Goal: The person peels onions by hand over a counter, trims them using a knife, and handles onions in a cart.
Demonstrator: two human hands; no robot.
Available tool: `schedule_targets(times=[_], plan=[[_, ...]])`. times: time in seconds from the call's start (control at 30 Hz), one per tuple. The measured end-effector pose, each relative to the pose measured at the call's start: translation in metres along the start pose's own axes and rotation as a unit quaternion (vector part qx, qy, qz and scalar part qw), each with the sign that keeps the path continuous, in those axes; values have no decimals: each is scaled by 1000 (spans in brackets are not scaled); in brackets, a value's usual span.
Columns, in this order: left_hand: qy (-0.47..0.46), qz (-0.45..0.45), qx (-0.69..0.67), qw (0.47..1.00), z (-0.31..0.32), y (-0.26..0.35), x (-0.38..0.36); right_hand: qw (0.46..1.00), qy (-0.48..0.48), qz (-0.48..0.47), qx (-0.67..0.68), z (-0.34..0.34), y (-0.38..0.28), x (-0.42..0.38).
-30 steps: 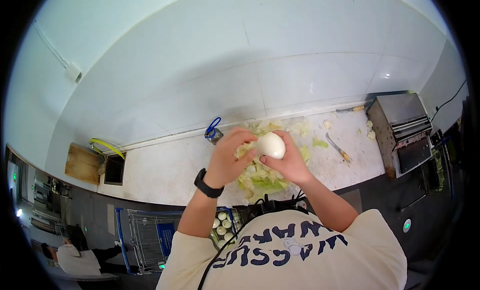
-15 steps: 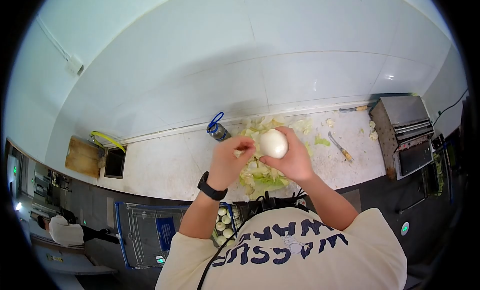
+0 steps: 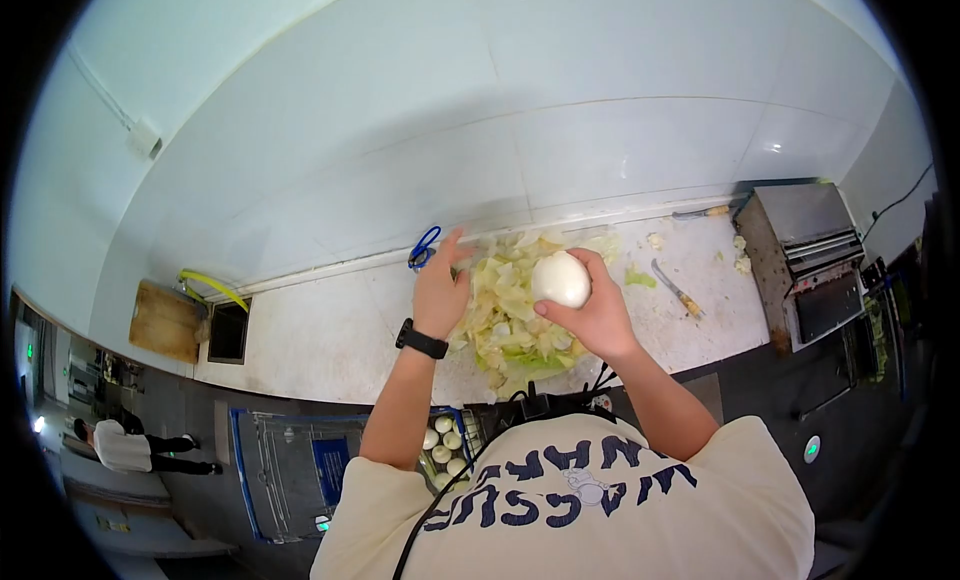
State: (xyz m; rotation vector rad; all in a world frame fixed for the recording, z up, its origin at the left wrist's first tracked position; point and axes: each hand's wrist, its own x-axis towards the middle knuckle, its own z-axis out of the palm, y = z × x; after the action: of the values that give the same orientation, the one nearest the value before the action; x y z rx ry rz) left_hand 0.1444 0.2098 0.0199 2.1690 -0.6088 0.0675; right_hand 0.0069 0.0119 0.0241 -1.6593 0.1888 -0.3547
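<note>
— Since a second ago, what has shifted?

— Off the smooth pale round cabbage head (image 3: 560, 279) goes the left hand (image 3: 437, 292): it was pinching a leaf there, and now it reaches out, fingers spread and holding nothing, over the far edge of the heap of loose pale green leaves (image 3: 510, 315). The right hand (image 3: 592, 315) has lifted the head a little and cups it from below, above the heap, near the middle of the white speckled counter (image 3: 320, 340).

— Meaning?

— My guess: a stripped leaf has just been dropped on the heap, and the head looks nearly clean.

— What else is about?

— A blue-handled tool (image 3: 424, 248) lies just beyond the left fingertips, by the counter's back edge. A wooden-handled knife (image 3: 677, 292) lies toward the right, a steel box-shaped machine (image 3: 805, 255) at the right end. A blue wire cart with pale round heads (image 3: 443, 445) stands below the front edge. Nothing blocks the hands.
</note>
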Motion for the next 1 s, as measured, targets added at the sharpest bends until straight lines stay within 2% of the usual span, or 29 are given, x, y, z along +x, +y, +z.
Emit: schedule_targets(times=[0.07, 0.1, 0.17, 0.2, 0.3, 0.33, 0.43, 0.53, 0.77, 0.87, 1.0], plan=[[28, 126, 27, 991, -3, 15, -4, 998, 2, -29, 53, 1, 8, 0], [43, 188, 40, 981, -4, 24, -7, 994, -46, 19, 96, -3, 3, 0], [2, 287, -15, 958, -6, 52, -17, 965, -145, 117, 182, -13, -12, 1], [-16, 335, -41, 941, -6, 63, -22, 956, -175, 96, 215, -13, -8, 0], [-57, 382, -92, 918, -5, 75, -25, 926, -243, 44, 284, -8, -2, 3], [-35, 399, -85, 912, -3, 69, -25, 923, -248, 37, 291, -6, -4, 2], [13, 397, -106, 912, -2, 67, -28, 933, -252, 8, 256, -2, -13, -1], [22, 371, -118, 921, -3, 70, -30, 950, -242, -32, 196, -2, -16, -2], [30, 386, -120, 914, -8, 72, -28, 957, -250, -80, 123, 1, -16, -5], [41, 411, -126, 902, -6, 70, -26, 954, -263, -90, 112, 4, -13, -6], [51, 398, -155, 903, -1, 68, -30, 955, -276, -47, 96, 5, -19, -11]])
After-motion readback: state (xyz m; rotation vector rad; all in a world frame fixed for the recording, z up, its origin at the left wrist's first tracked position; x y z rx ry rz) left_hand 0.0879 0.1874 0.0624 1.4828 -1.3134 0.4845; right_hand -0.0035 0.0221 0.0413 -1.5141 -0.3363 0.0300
